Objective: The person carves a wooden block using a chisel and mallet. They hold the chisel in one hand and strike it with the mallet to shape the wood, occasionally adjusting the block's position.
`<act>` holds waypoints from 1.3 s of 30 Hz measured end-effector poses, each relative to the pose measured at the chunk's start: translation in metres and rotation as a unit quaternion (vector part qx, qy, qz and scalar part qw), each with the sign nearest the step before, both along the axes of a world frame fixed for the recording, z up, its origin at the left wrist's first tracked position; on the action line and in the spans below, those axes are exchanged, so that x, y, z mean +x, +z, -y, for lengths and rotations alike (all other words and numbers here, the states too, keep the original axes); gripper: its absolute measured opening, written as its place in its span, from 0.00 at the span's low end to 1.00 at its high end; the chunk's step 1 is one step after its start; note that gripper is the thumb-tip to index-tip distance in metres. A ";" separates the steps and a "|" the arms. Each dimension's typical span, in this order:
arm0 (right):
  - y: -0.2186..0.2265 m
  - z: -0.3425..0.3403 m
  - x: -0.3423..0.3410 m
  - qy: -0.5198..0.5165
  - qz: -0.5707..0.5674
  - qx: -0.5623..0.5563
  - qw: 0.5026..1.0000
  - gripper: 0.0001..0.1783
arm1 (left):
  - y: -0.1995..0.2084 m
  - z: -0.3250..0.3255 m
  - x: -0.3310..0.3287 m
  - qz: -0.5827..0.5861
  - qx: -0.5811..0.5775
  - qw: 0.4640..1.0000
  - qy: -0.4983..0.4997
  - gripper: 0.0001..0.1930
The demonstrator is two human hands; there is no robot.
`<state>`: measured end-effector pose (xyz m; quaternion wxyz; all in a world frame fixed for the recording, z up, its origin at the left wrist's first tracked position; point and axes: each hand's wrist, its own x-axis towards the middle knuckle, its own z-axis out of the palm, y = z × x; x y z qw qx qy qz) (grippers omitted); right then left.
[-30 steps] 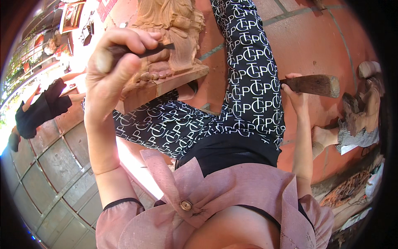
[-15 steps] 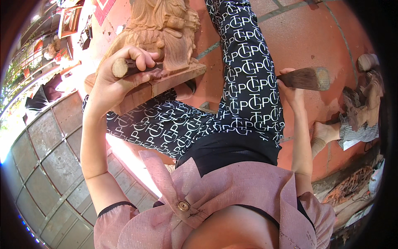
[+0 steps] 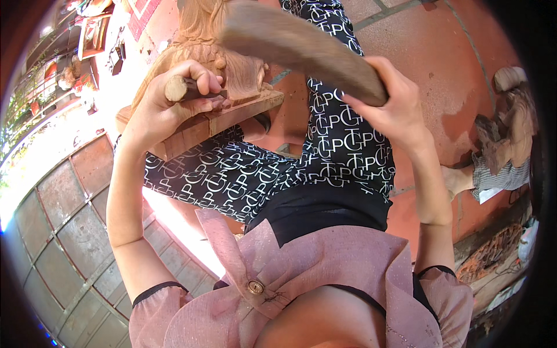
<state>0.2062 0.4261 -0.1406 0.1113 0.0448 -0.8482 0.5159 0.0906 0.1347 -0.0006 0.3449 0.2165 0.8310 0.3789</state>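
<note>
One chiselling step, seemingly: left fingers (image 3: 200, 74) grasp chisel (image 3: 176, 89) by carving (image 3: 243, 75), right fingers (image 3: 387, 72) grasp mallet (image 3: 301, 49); next move likely needs true aim.

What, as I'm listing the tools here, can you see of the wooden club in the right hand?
The club is long, thick and brown, apparently wood, and looks slightly curved. The right hand grips it near one end; the other end points up and left in the picture, blurred. It overlaps the carved figure from this view; whether they touch is unclear.
</note>
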 end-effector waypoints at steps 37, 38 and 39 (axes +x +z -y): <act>0.022 0.023 -0.017 0.050 -0.005 -0.081 0.995 0.27 | -0.016 0.008 -0.020 -0.167 -0.112 0.977 0.065 0.15; 0.022 0.023 -0.018 0.053 -0.006 -0.082 0.995 0.28 | -0.016 0.008 -0.021 -0.170 -0.118 0.977 0.062 0.15; 0.022 0.024 -0.018 0.056 -0.007 -0.084 0.995 0.28 | -0.015 0.005 -0.022 -0.172 -0.124 0.976 0.058 0.15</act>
